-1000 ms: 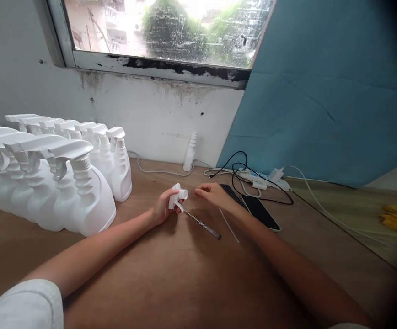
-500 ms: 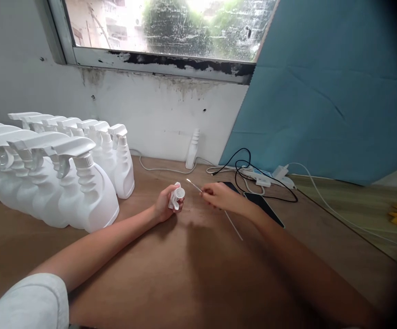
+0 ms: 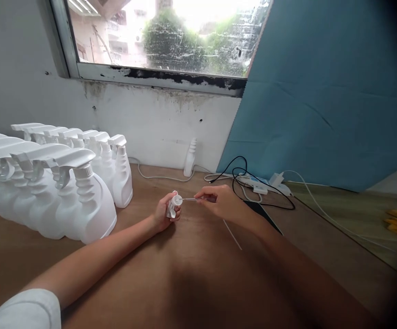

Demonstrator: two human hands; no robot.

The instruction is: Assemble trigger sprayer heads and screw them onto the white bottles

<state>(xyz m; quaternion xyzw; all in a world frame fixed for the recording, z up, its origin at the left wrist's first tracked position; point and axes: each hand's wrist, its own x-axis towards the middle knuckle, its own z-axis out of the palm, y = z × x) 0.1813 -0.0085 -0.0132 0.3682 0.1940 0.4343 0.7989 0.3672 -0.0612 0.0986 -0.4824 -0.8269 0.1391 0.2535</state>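
Note:
My left hand (image 3: pixel 164 214) is closed around a white trigger spray head (image 3: pixel 173 206), its round collar facing right. From the right, my right hand (image 3: pixel 215 197) pinches a thin rod-like tool (image 3: pixel 189 199) between thumb and fingers. The rod's far end reaches the collar's opening, and its tip is hidden there. I cannot tell exactly what kind of tool it is. Below my right hand, a thin white tube (image 3: pixel 233 235) lies on the table.
Two rows of white spray bottles (image 3: pixel 97 205) stand at the left. A bottle without a spray head (image 3: pixel 190 158) is by the wall. Black cable (image 3: pixel 239 164), a power strip (image 3: pixel 260 183) and a dark flat device (image 3: pixel 263 212) lie at the right on the brown table (image 3: pixel 130 274).
My right hand has moved the rod left, from a gap beside the spray head into contact with its collar opening. The camera view has tilted slightly up.

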